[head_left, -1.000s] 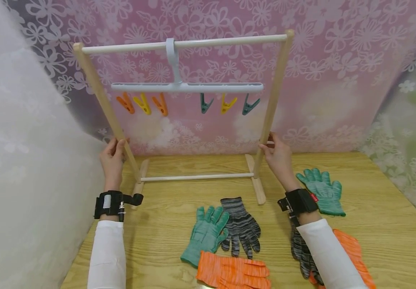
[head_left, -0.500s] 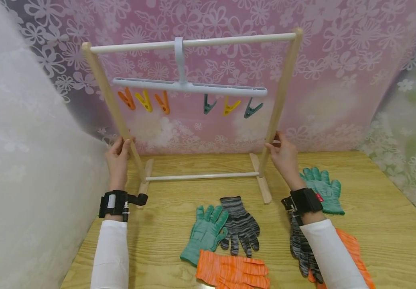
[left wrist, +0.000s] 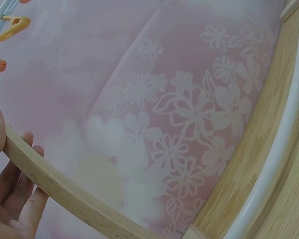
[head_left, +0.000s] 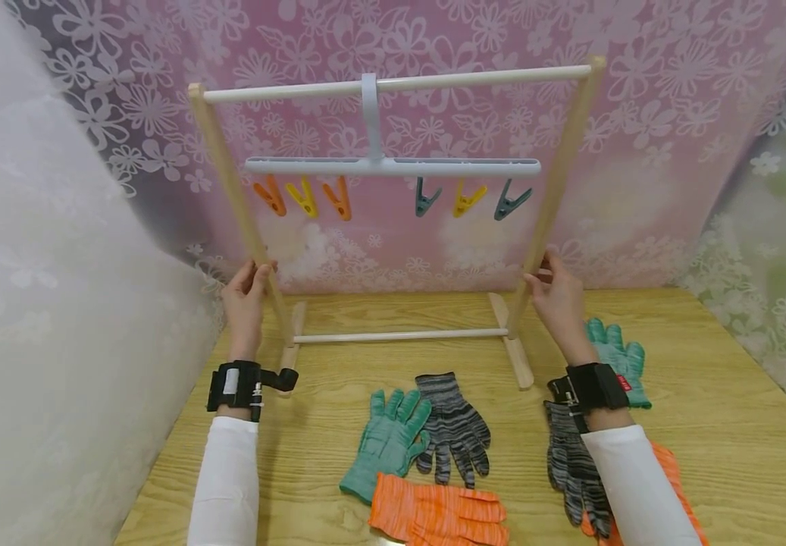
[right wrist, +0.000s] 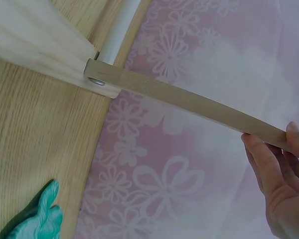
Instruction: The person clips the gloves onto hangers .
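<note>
A drying rack with pale wooden posts and white bars (head_left: 474, 79) stands on the table. My left hand (head_left: 245, 299) grips the lower part of its left post (head_left: 229, 174), thumb on the near side. On the opposite post (head_left: 561, 174), my right hand (head_left: 556, 299) pinches the wood at about the same height. Each wrist view shows fingers and thumb round the wooden post (left wrist: 79, 196). From the top bar hangs a light-blue hanger (head_left: 461, 167) with several clips below it, among them an orange clip (head_left: 271, 197), a yellow clip (head_left: 469, 200) and a dark-green clip (head_left: 511, 201).
In front of the rack lie a green glove (head_left: 386, 440), a grey-black glove (head_left: 454, 425) and an orange glove (head_left: 436, 512). More gloves lie at the right, among them a green glove (head_left: 621, 353) and a grey-black glove (head_left: 573, 462), partly under the right arm. A flowered curtain hangs behind.
Both hands have slid the rack to the right along the table, with the hanger on it. The hanger tilted on the way and is level now. The gloves stayed put.
</note>
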The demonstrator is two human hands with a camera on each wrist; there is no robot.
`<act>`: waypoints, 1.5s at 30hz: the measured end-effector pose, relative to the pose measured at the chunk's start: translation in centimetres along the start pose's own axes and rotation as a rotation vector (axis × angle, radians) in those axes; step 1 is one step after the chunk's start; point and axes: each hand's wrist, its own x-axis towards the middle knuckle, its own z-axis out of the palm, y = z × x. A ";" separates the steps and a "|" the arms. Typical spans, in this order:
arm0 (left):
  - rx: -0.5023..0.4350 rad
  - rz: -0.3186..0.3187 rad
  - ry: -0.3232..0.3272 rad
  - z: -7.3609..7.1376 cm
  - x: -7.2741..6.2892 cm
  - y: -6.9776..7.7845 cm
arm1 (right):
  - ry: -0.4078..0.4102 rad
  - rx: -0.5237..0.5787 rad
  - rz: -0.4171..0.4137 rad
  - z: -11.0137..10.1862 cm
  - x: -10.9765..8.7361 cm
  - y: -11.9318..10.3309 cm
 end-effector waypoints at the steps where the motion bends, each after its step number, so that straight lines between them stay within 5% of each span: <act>1: -0.004 -0.001 -0.002 0.2 -0.1 -0.1 | 0.002 0.001 0.009 -0.2 0.0 0.1; 8: -0.049 0.004 -0.005 1.6 -0.3 -0.3 | 0.009 0.022 0.049 -1.4 -0.1 0.9; 17: -0.080 -0.012 -0.025 3.7 -1.9 2.7 | 0.027 -0.006 0.052 -3.0 0.0 1.7; 23: -0.043 -0.002 -0.028 4.7 -2.4 3.1 | 0.047 -0.024 0.055 -3.8 -0.2 2.1; 34: -0.047 0.004 -0.042 5.8 -3.0 3.0 | 0.057 -0.037 0.069 -4.8 -0.7 2.9; 41: -0.033 0.012 -0.049 6.6 -2.1 0.4 | 0.072 -0.058 0.104 -5.5 -1.0 3.2; 45: -0.007 0.035 -0.046 7.1 -2.2 0.2 | 0.088 -0.077 0.121 -5.9 -1.1 3.4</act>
